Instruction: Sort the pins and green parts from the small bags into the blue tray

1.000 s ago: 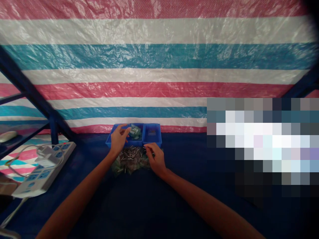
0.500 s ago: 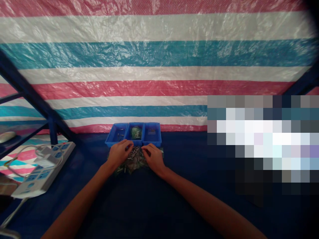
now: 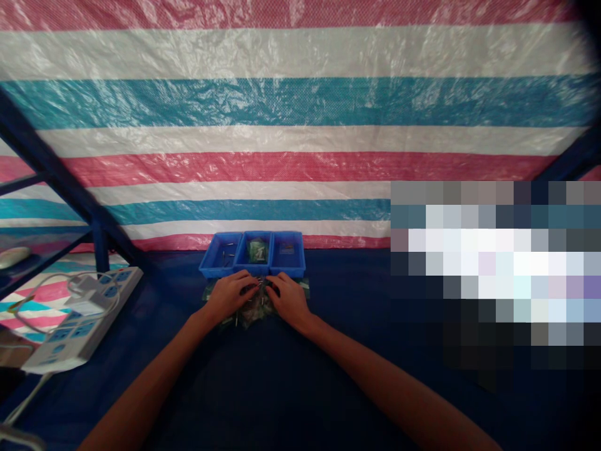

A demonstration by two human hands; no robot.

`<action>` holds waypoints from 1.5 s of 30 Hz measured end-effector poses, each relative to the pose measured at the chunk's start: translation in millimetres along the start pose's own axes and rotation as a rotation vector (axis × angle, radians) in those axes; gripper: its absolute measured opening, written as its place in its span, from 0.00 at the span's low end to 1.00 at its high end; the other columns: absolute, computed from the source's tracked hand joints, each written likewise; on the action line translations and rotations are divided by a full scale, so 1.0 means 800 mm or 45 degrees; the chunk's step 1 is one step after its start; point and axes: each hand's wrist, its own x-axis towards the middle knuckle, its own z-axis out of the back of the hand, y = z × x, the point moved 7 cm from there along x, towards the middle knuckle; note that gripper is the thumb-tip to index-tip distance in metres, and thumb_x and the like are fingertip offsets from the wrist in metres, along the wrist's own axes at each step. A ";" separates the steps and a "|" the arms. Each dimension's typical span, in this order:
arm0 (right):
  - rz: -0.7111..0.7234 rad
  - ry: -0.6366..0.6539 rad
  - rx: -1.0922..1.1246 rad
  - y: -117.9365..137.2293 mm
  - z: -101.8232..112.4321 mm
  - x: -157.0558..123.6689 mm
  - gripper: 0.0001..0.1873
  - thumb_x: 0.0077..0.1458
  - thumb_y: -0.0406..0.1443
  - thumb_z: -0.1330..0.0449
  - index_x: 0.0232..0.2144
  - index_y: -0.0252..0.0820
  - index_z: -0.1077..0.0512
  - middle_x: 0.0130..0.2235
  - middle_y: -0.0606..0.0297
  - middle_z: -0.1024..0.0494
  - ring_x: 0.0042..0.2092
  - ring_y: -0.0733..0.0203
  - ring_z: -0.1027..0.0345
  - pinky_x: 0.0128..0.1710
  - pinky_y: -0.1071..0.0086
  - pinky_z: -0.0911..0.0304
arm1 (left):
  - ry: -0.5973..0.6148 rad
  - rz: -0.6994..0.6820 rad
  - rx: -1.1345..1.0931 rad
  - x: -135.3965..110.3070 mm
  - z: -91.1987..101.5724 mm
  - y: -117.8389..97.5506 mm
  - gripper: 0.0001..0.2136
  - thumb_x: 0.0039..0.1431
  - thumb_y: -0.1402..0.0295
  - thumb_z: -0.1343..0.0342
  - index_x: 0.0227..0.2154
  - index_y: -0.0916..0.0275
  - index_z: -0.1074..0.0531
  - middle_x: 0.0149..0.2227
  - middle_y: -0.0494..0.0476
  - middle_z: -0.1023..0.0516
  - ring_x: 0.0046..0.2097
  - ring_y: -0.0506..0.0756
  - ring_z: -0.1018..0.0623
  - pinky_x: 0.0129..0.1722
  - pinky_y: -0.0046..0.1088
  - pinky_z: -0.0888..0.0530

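Both hands work over a pile of small shiny metal pins or screws (image 3: 261, 299), too small to tell which, lying on clear plastic bags (image 3: 253, 314). My left hand (image 3: 231, 294) is at the pile's left side, its thumb and forefinger closed together at the pins. From the right, my right hand (image 3: 288, 299) meets it with fingers curled and pinched at the same spot. Whatever the fingertips hold is hidden or too small to make out. Just behind the hands stand three joined blue bins: a left bin (image 3: 214, 255) with a few thin metal pieces, a middle bin (image 3: 240, 260) with a greenish plastic bag, and a right bin (image 3: 293, 260).
A white power strip (image 3: 101, 326) with plugs and cables lies on the left of the dark blue table (image 3: 291, 388). Blue metal frame bars (image 3: 61, 163) rise at the left. A striped plastic sheet (image 3: 300, 100) hangs behind. The right side is blurred out.
My left hand has moved right and slightly down over the pins, toward my right hand. The right hand's fingertips have shifted slightly left, and the gap between the hands is narrower.
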 end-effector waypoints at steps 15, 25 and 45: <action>-0.034 -0.128 0.167 0.001 0.016 0.002 0.07 0.58 0.32 0.45 0.29 0.41 0.29 0.31 0.65 0.28 0.35 0.62 0.34 0.36 0.71 0.42 | -0.013 -0.100 0.110 -0.002 -0.002 -0.005 0.11 0.63 0.63 0.52 0.37 0.59 0.25 0.37 0.56 0.25 0.38 0.52 0.25 0.38 0.25 0.30; 0.012 -0.333 0.401 0.011 0.041 -0.004 0.08 0.59 0.34 0.46 0.30 0.41 0.28 0.30 0.65 0.27 0.33 0.63 0.34 0.34 0.71 0.42 | -0.149 -0.190 0.113 -0.006 0.008 -0.009 0.10 0.63 0.64 0.50 0.38 0.61 0.26 0.38 0.56 0.24 0.40 0.52 0.25 0.41 0.25 0.28; 0.056 -0.219 0.451 0.015 0.034 -0.002 0.09 0.61 0.36 0.48 0.32 0.40 0.30 0.31 0.65 0.28 0.33 0.62 0.36 0.34 0.71 0.43 | -0.303 -0.176 0.004 -0.009 0.027 -0.016 0.08 0.62 0.67 0.50 0.38 0.62 0.27 0.37 0.56 0.24 0.39 0.52 0.24 0.41 0.26 0.28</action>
